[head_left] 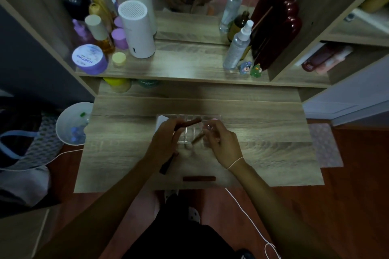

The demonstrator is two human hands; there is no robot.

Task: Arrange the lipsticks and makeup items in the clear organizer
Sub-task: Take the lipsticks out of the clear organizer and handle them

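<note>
Purple tub (90, 59) lid reads "MOST", mirrored, on shelf (179, 65).

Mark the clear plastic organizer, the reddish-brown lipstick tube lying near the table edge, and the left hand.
Clear plastic organizer (190, 117): head view, far rim.
Reddish-brown lipstick tube (199, 178): head view, middle of barrel.
Left hand (163, 141): head view, back of hand.

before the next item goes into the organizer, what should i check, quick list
1. Clear organizer flat on the desk: ok.
2. Left hand grips the brown stick: ok.
3. Right hand grips the gold tube: ok.
4. Free compartment under each item: cannot tell, the picture is dark and blurred.
5. Red lipstick at the near desk edge not yet sorted: not ok.
6. Hands clear of each other: ok.
</note>
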